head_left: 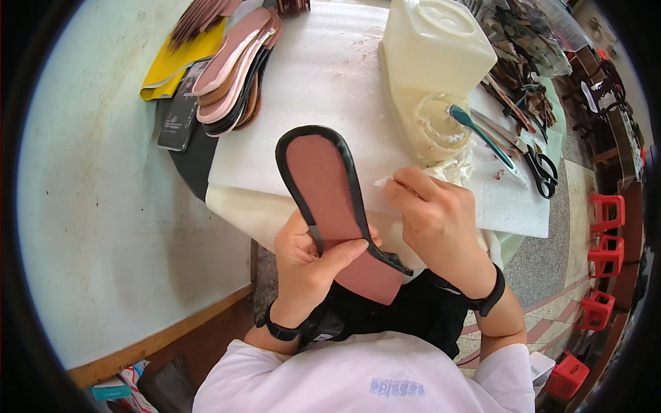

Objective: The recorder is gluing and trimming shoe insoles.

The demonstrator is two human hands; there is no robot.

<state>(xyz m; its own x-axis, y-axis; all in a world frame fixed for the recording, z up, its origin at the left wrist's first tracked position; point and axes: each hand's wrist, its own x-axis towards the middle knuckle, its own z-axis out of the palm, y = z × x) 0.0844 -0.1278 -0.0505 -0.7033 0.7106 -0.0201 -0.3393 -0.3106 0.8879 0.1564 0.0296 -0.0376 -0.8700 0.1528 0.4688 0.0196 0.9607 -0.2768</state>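
Note:
A reddish-brown shoe insole (pixel 318 180) with a black strip round its edge is gripped in my left hand (pixel 303 265), thumb across its face and fingers behind it. The strip (pixel 394 261) ends loose at the lower right, where the bare end of the insole shows. To the right, apart from the insole, my right hand (pixel 435 217) is closed in a pinch. A small white scrap (pixel 382 182) pokes out at its fingertips; its kind is unclear. Just beyond that hand stands a cloudy glue pot (pixel 441 127) with a teal-handled brush (pixel 482 138) across its rim.
Stacked insoles (pixel 234 76) lie at the far left, beside a phone (pixel 183 113) and yellow sheet (pixel 165 65). A large translucent jug (pixel 441 48) stands behind the pot. Black-handled scissors (pixel 542 172) and dark scraps (pixel 527 96) occupy the right, with red stools (pixel 606 256) beyond.

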